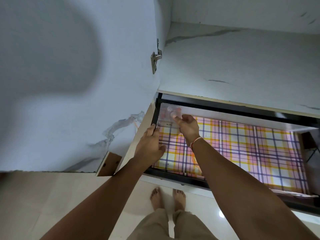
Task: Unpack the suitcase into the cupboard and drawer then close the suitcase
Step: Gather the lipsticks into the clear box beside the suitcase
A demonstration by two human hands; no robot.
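The drawer (174, 176) is pulled out below the cupboard shelf (242, 66), and a pink, yellow and purple checked liner (242, 146) covers its bottom. A clear plastic box (167, 112) with pinkish contents sits in the drawer's back left corner. My right hand (187, 126) reaches over the liner and its fingertips pinch the box's near right edge. My left hand (149, 146) grips the drawer's black left rim, fingers curled over it. The suitcase is out of view.
The open white marble-patterned cupboard door (69, 84) stands close on the left, its metal hinge (155, 58) at the cupboard edge. My bare feet (167, 198) stand on the pale tiled floor right in front of the drawer.
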